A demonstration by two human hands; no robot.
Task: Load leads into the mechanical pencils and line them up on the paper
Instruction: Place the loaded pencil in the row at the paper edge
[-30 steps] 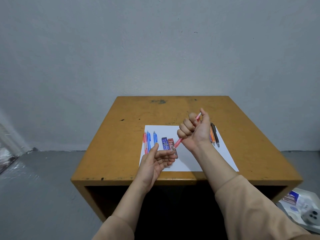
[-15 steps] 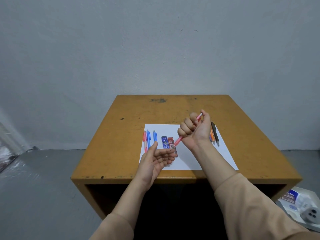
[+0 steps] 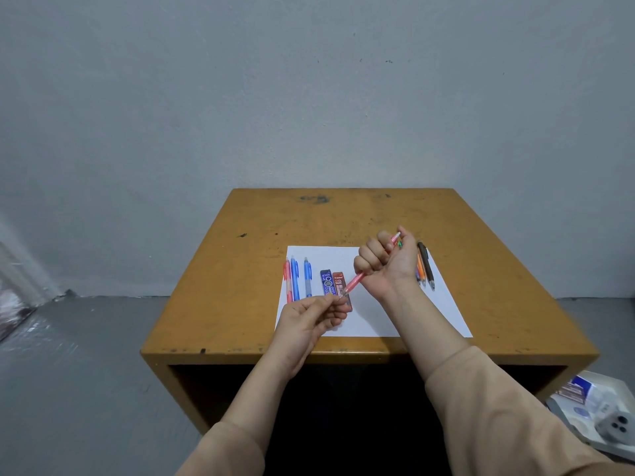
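Observation:
My right hand (image 3: 388,266) is fisted around a pink mechanical pencil (image 3: 354,285), thumb on its top end, tip slanting down to the left. My left hand (image 3: 309,321) has thumb and fingers pinched together right at the pencil's tip; whether it holds a lead is too small to tell. A white paper (image 3: 378,317) lies on the yellow-brown table (image 3: 240,286). On the paper's left lie a red pencil (image 3: 288,280) and two blue pencils (image 3: 294,276). A blue lead case (image 3: 326,281) and a red lead case (image 3: 338,281) lie mid-paper. Orange and dark pencils (image 3: 426,266) lie at the right.
The table backs onto a grey wall; its front edge (image 3: 343,353) runs just beneath my forearms. On the floor at the lower right sits a white tray (image 3: 604,417) with small boxes and a grey device. Grey floor spreads to the left.
My left hand has closed from an open palm into a pinch at the pencil's tip. My right hand keeps the same grip on the pink pencil.

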